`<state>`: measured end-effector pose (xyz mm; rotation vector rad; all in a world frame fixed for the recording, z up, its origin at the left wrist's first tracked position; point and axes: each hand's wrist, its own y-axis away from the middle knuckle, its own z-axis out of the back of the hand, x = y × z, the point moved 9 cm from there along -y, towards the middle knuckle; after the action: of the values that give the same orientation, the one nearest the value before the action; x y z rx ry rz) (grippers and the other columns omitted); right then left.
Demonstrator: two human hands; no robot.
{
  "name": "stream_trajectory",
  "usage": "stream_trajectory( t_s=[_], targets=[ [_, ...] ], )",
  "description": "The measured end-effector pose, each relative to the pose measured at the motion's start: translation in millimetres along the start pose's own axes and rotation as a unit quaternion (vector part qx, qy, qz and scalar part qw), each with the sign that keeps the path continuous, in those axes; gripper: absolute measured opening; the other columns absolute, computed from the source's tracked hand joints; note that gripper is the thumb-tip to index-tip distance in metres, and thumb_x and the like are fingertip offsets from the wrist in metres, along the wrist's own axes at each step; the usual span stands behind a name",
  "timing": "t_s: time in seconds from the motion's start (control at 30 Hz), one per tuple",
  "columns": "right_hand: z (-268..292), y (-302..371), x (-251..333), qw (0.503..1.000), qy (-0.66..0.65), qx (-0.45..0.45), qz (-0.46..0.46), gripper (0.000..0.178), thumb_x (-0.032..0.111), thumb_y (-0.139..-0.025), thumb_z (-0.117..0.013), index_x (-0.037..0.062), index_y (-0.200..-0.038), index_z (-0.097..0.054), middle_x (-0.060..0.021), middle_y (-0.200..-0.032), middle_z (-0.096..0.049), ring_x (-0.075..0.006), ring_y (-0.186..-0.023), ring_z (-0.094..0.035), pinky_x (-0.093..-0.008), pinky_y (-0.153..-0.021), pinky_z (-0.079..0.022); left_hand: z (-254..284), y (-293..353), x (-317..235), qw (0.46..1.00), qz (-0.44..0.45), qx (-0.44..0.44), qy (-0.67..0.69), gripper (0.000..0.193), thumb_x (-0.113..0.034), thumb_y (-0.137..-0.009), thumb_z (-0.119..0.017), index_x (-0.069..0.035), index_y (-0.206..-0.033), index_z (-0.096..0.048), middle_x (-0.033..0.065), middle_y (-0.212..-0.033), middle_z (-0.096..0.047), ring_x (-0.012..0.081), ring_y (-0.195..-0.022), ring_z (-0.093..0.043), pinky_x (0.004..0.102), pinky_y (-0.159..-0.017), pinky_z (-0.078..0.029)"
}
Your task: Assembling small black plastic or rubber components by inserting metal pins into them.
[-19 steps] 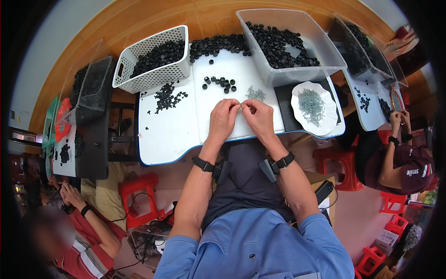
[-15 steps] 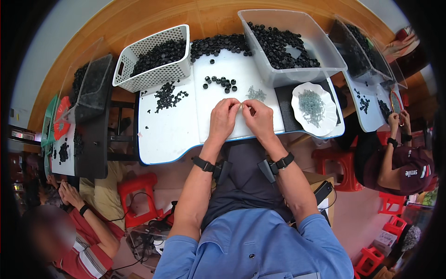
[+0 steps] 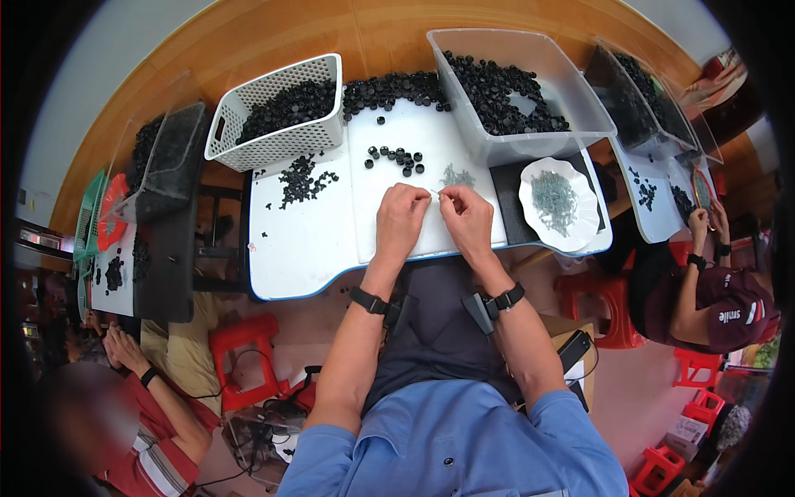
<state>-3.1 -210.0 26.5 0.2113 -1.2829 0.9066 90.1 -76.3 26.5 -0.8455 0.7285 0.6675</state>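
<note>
White board [image 3: 370,217] lies beneath the right hand [image 3: 467,219], pinching a tiny pale piece [image 3: 435,194] between both hands, and the left hand [image 3: 401,217], fingertips together, contents hidden. Black caps [image 3: 400,155] and clear bits [image 3: 455,175] lie beyond.

A tiny pale piece [image 3: 435,194] (perhaps slender) shows between left hand [image 3: 403,217] and right hand [image 3: 467,219].

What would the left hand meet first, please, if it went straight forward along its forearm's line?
The left hand would probably first meet the small, round, black, plastic-looking caps on the white work surface, though its height above them is unclear.
</note>
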Motion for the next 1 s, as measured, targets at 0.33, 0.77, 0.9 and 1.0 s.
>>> stream_trajectory(
  t_s=[0.33,0.77,0.9,1.0],
  targets=[
    [-1,1,5,0.999,0.007,0.017,0.038,0.007,0.005,-0.086,-0.07,0.0,-0.09,-0.072,-0.0131,-0.08,-0.07,-0.0236,-0.064,-0.066,-0.0343,-0.061,-0.052,2,0,-10,0.999,-0.012,0.002,0.042,0.013,-0.003,-0.088,-0.075,-0.001,-0.101,-0.075,0.0089,-0.096,-0.07,0.019,-0.08,-0.066,0.0311,-0.07,-0.054],
    [6,0,-9,0.998,-0.051,0.032,-0.005,0.01,0.009,-0.086,-0.072,0.0011,-0.091,-0.072,-0.0128,-0.083,-0.071,-0.0224,-0.063,-0.065,-0.0352,-0.062,-0.052,-1,0,0,0.996,0.054,-0.01,0.075,0.014,-0.004,-0.093,-0.073,-0.001,-0.107,-0.074,0.0055,-0.096,-0.071,0.0115,-0.08,-0.066,0.0266,-0.071,-0.053],
    [-1,-1,-2,0.998,-0.06,0.031,0.009,0.008,0.008,-0.085,-0.071,0.0019,-0.091,-0.071,-0.0121,-0.082,-0.071,-0.0223,-0.064,-0.065,-0.0357,-0.063,-0.052,23,-19,40,0.99,0.123,-0.06,0.039,0.027,-0.003,-0.09,-0.07,-0.001,-0.117,-0.071,0.0102,-0.096,-0.071,0.0163,-0.077,-0.067,0.0303,-0.07,-0.055],
    [3,-2,-3,0.998,-0.051,0.027,0.013,0.007,0.007,-0.085,-0.07,0.002,-0.09,-0.07,-0.0119,-0.082,-0.071,-0.0241,-0.065,-0.066,-0.0372,-0.064,-0.053,26,-50,33,0.991,0.101,-0.035,-0.087,0.028,-0.007,-0.088,-0.073,-0.001,-0.115,-0.073,0.0128,-0.093,-0.07,0.0229,-0.079,-0.068,0.0362,-0.073,-0.056]
  ],
)
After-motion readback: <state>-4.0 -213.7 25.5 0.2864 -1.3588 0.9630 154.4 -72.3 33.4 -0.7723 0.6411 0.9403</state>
